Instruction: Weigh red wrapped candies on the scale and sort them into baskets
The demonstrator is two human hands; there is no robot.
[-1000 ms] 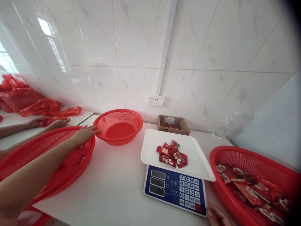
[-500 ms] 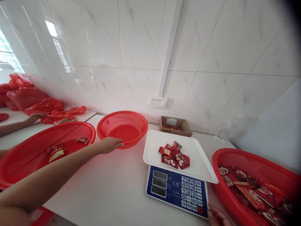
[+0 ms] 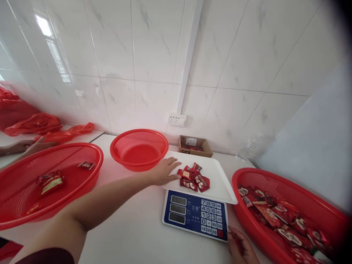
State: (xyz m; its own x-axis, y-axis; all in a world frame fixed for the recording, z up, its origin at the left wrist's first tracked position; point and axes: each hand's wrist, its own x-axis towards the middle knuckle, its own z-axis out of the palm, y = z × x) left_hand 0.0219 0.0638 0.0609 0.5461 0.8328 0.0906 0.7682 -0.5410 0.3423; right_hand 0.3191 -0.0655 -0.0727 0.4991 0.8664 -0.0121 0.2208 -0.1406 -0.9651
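My left hand [image 3: 165, 171] reaches across the white table, fingers stretched out flat, onto the left edge of the white scale tray [image 3: 217, 183]; its fingertips are just short of a small pile of red snack packets [image 3: 194, 178] on the tray. The tray sits on a blue electronic scale [image 3: 195, 215] with a keypad. My right hand [image 3: 242, 247] rests low at the scale's front right corner, fingers curled; whether it holds anything is unclear.
A small empty red basket [image 3: 139, 148] stands behind my left hand. A wide red basket [image 3: 41, 183] at left holds a few packets; another red basket [image 3: 288, 216] at right is full of packets. A cardboard box [image 3: 194, 145] sits by the wall. Another person's hands [image 3: 27, 146] rest far left near red bags.
My left hand has swept right, from the wide left basket past the small basket to the scale tray's edge. The view has shifted slightly. My right hand stayed by the scale.
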